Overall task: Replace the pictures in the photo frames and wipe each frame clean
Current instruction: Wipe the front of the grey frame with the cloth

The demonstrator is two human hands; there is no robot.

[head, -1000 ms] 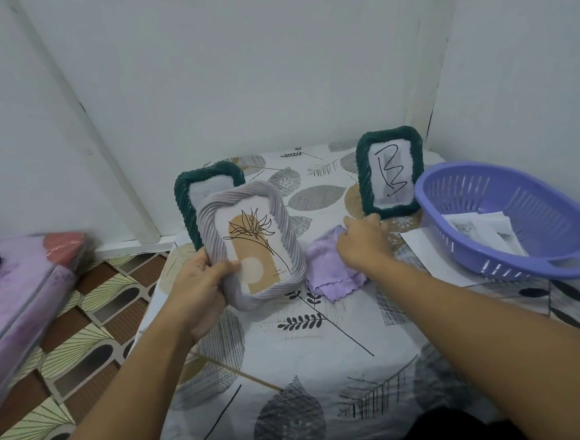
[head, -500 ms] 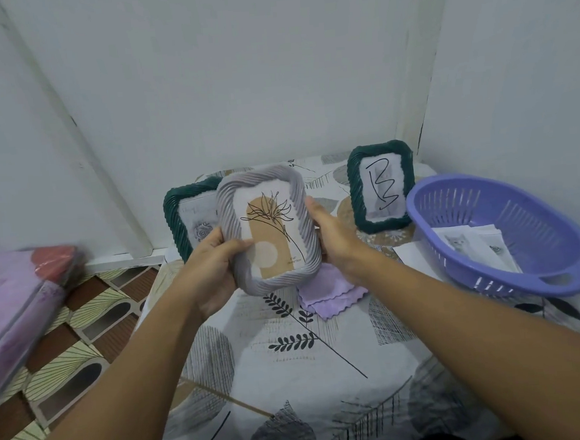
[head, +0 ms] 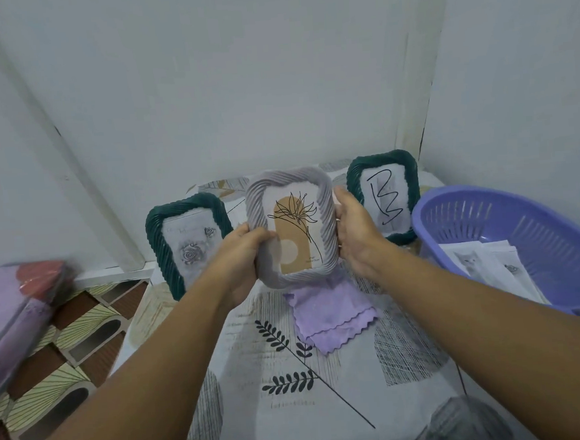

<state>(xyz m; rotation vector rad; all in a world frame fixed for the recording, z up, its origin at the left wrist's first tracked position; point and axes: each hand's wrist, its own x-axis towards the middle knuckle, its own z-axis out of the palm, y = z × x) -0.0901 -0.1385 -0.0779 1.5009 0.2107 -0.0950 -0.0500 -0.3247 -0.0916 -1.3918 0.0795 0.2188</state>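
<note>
Three photo frames: one grey frame [head: 292, 226] with a flower line drawing, raised above the desk [head: 329, 406], left hand [head: 241, 261] and right hand [head: 355, 236] gripping its side edges. Two green frames upright behind: rose picture [head: 189, 240] at left, scribbled print [head: 384, 196] at right. Purple cloth [head: 333, 316] flat below the held frame; purple basket [head: 524, 248] of prints at right.
</note>
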